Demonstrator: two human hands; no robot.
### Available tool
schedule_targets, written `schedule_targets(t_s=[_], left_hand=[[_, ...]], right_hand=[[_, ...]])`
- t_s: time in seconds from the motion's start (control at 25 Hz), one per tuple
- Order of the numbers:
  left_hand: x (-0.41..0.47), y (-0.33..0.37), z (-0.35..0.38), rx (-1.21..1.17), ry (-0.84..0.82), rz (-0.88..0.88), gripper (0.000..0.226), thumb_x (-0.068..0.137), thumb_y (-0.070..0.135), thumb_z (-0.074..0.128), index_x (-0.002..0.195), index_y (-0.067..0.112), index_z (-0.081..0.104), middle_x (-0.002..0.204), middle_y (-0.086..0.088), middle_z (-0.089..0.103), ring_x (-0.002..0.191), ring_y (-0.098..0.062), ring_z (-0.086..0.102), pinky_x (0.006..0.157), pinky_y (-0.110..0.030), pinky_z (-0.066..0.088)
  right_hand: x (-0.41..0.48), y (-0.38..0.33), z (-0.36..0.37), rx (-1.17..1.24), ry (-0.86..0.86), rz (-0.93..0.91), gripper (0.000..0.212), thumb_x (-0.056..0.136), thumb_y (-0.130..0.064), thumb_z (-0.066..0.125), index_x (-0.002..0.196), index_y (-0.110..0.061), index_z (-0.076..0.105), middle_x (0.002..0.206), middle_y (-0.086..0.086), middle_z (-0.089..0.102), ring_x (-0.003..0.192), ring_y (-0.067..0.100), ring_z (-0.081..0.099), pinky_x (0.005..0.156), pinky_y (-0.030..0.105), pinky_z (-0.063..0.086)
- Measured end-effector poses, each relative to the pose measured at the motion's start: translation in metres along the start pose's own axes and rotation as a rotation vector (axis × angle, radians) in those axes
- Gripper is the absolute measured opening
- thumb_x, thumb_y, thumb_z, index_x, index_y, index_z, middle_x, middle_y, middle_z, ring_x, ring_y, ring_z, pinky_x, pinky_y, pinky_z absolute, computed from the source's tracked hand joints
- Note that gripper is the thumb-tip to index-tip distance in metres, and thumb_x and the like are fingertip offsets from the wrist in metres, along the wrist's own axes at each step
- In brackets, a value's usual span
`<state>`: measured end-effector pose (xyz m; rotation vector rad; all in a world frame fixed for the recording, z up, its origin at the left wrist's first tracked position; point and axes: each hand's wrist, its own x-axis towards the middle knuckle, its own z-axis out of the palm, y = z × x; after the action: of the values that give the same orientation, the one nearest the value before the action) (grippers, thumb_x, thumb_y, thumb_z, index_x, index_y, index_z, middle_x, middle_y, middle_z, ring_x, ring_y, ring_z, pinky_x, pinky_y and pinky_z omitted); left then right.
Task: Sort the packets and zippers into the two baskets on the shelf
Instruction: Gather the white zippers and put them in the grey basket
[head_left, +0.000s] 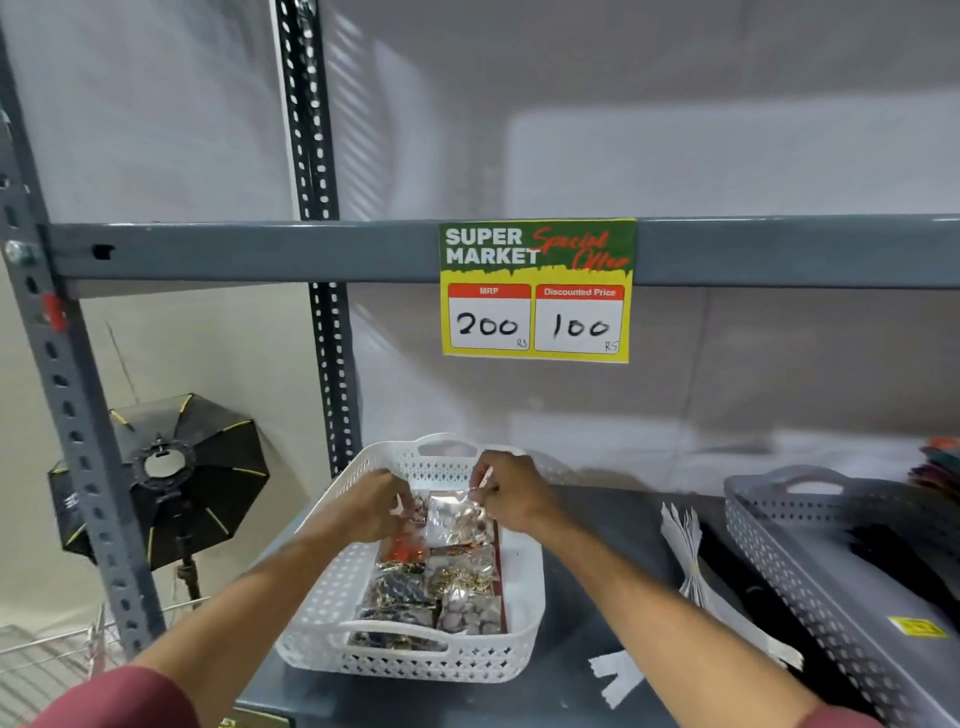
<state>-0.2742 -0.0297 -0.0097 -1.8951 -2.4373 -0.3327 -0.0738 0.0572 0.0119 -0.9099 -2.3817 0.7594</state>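
A white perforated basket stands on the grey shelf, holding several clear packets of small trinkets laid in rows. Over its far end, my left hand and my right hand both pinch the top edge of one clear packet. A grey basket sits at the right, with black zippers inside. A bundle of white zippers lies on the shelf between the two baskets, and one loose white zipper lies near the front.
An upper shelf beam carries a "Super Market" price sign. Colourful items are stacked at the far right. A black softbox light stands left of the rack's upright post. A wire basket shows at lower left.
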Motion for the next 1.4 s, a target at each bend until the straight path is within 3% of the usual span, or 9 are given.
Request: schedule_targets(t_s=[0.08, 0.2, 0.4, 0.64, 0.8, 0.92, 1.0, 1.16, 1.4], left_hand=[[-0.001, 0.0, 0.001, 0.007, 0.03, -0.007, 0.025, 0.08, 0.03, 0.074, 0.103, 0.021, 0.071, 0.097, 0.003, 0.05, 0.088, -0.014, 0.049, 0.075, -0.022, 0.04], [0.0, 0.005, 0.001, 0.04, 0.04, -0.002, 0.023, 0.079, 0.025, 0.074, 0.103, 0.022, 0.07, 0.099, 0.001, 0.056, 0.088, -0.014, 0.051, 0.077, -0.025, 0.043], [0.006, 0.029, -0.001, 0.073, 0.094, -0.02, 0.019, 0.078, 0.024, 0.075, 0.097, 0.023, 0.071, 0.108, -0.002, 0.07, 0.092, -0.018, 0.063, 0.081, -0.03, 0.053], [0.018, 0.131, -0.029, -0.188, 0.111, 0.118, 0.008, 0.082, 0.024, 0.066, 0.082, 0.022, 0.074, 0.094, -0.004, 0.076, 0.093, -0.025, 0.07, 0.086, -0.034, 0.056], [0.025, 0.217, -0.013, -0.301, -0.001, 0.21, 0.017, 0.083, 0.022, 0.057, 0.073, 0.013, 0.068, 0.096, -0.015, 0.073, 0.093, -0.031, 0.07, 0.084, -0.039, 0.058], [0.023, 0.273, 0.012, -0.334, -0.039, 0.182, 0.035, 0.088, 0.025, 0.055, 0.057, 0.013, 0.044, 0.07, -0.01, 0.056, 0.088, -0.038, 0.068, 0.07, -0.036, 0.053], [0.019, 0.3, 0.028, -0.376, -0.068, 0.156, 0.04, 0.092, 0.025, 0.054, 0.055, 0.01, 0.045, 0.06, -0.008, 0.051, 0.083, -0.039, 0.069, 0.061, -0.032, 0.043], [0.013, 0.316, 0.059, -0.378, -0.125, 0.147, 0.026, 0.081, 0.024, 0.055, 0.09, 0.002, 0.067, 0.104, -0.021, 0.071, 0.096, -0.037, 0.068, 0.068, -0.032, 0.049], [0.001, 0.308, 0.056, -0.38, -0.08, 0.106, 0.018, 0.073, 0.02, 0.054, 0.065, 0.004, 0.056, 0.084, -0.021, 0.069, 0.081, -0.034, 0.067, 0.067, -0.043, 0.053]], right_hand=[[0.0, 0.002, 0.015, -0.126, -0.028, -0.026, 0.017, 0.089, -0.004, 0.064, 0.082, -0.017, 0.055, 0.115, 0.013, 0.062, 0.096, 0.021, 0.063, 0.07, 0.027, 0.053], [-0.009, 0.004, 0.023, -0.342, -0.097, -0.072, 0.005, 0.089, -0.004, 0.061, 0.091, -0.009, 0.06, 0.108, 0.011, 0.059, 0.093, 0.025, 0.063, 0.08, 0.044, 0.056], [-0.024, -0.002, -0.004, -0.349, -0.023, -0.191, 0.006, 0.091, -0.009, 0.062, 0.093, -0.006, 0.066, 0.111, 0.014, 0.066, 0.089, 0.025, 0.067, 0.07, 0.033, 0.058], [-0.046, 0.054, -0.111, -0.405, 0.218, 0.078, 0.013, 0.083, -0.011, 0.054, 0.087, -0.013, 0.066, 0.1, 0.012, 0.068, 0.094, 0.033, 0.067, 0.082, 0.037, 0.057], [-0.09, 0.088, -0.154, -0.739, 0.13, 0.283, 0.023, 0.089, 0.002, 0.05, 0.109, 0.001, 0.061, 0.114, 0.019, 0.056, 0.107, 0.039, 0.06, 0.086, 0.043, 0.051], [-0.111, 0.101, -0.146, -0.827, 0.009, 0.35, 0.028, 0.091, 0.002, 0.052, 0.118, 0.001, 0.06, 0.127, 0.018, 0.055, 0.118, 0.037, 0.058, 0.091, 0.042, 0.052], [-0.115, 0.11, -0.132, -0.793, -0.072, 0.426, 0.03, 0.093, -0.001, 0.052, 0.123, -0.001, 0.06, 0.135, 0.015, 0.053, 0.124, 0.036, 0.055, 0.096, 0.043, 0.052], [-0.126, 0.121, -0.112, -0.885, -0.1, 0.469, 0.037, 0.096, 0.0, 0.049, 0.132, -0.002, 0.054, 0.139, 0.013, 0.052, 0.127, 0.031, 0.055, 0.099, 0.04, 0.051], [-0.135, 0.107, -0.108, -0.94, 0.033, 0.379, 0.03, 0.096, -0.008, 0.052, 0.125, -0.009, 0.06, 0.131, 0.011, 0.059, 0.124, 0.03, 0.055, 0.095, 0.037, 0.049]])
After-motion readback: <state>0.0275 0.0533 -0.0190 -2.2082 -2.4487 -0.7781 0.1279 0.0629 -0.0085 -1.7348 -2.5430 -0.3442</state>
